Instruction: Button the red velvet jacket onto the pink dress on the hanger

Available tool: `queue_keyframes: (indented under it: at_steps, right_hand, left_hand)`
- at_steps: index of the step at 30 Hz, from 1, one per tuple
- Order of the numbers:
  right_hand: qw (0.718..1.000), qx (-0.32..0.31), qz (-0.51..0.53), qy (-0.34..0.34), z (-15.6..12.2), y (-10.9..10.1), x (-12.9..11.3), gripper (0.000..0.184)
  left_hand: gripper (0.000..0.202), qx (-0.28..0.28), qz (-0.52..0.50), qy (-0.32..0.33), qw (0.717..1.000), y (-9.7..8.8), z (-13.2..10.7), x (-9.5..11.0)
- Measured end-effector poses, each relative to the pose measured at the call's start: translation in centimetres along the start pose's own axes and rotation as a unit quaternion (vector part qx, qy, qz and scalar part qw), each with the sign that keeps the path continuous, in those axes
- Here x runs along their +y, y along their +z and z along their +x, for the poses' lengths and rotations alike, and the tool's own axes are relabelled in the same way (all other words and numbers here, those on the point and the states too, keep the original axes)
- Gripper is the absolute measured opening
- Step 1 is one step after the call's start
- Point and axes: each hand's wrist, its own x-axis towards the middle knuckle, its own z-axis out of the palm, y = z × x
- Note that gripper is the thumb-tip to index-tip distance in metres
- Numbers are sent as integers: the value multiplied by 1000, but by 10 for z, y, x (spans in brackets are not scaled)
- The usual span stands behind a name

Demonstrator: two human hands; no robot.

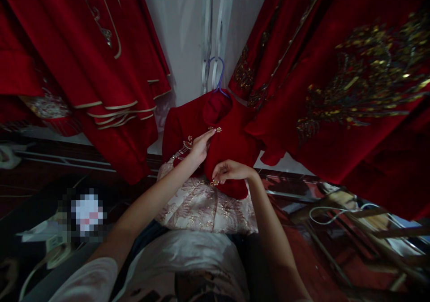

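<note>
A red jacket (pixel 231 147) hangs from a blue-purple hanger (pixel 220 73) in front of me, its lower part over my lap. My left hand (pixel 200 148) is at the jacket's front opening, closed on the front edge, fingertips beside a gold flower-shaped fastener (pixel 217 130). Lower down, my right hand (pixel 230 171) has bent fingers pinching the same front edge near a second gold fastener (pixel 214 183). A beaded tassel ornament (pixel 188 144) shows left of my left wrist. Pale patterned brocade fabric (pixel 204 208) with gold thread lies beneath the jacket across my lap.
Red garments (pixel 110 69) with cream-trimmed edges hang at the left. To the right hangs a red garment with gold sequin embroidery (pixel 366 82). White cabinet doors (pixel 183 33) stand behind. A power strip (pixel 58 255) lies at lower left, and a wooden frame (pixel 376 235) at lower right.
</note>
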Motion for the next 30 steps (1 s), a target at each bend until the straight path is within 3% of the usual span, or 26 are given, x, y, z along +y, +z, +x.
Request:
queue_keyframes:
  at_steps: [6, 10, 13, 17, 24, 30]
  right_hand:
    - [1000, -1, 12, 6, 1, 0, 3, 23]
    - [1000, -2, 8, 6, 3, -1, 6, 24]
    - [1000, -6, 7, 4, 4, -1, 7, 24]
    - [1000, -5, 8, 8, 4, 0, 6, 24]
    - [1000, 2, 9, 10, 4, 1, 4, 24]
    - [1000, 1, 13, 12, 6, 2, 5, 24]
  left_hand:
    - [26, 26, 0, 43, 999, 6, 6, -10]
    - [16, 85, 50, 84, 992, 11, 9, -13]
    - [15, 90, 83, 99, 988, 12, 12, -14]
    - [23, 78, 66, 64, 993, 7, 17, -17]
    - [35, 59, 17, -58, 996, 10, 15, -11]
    - [34, 76, 9, -50, 996, 17, 9, -8]
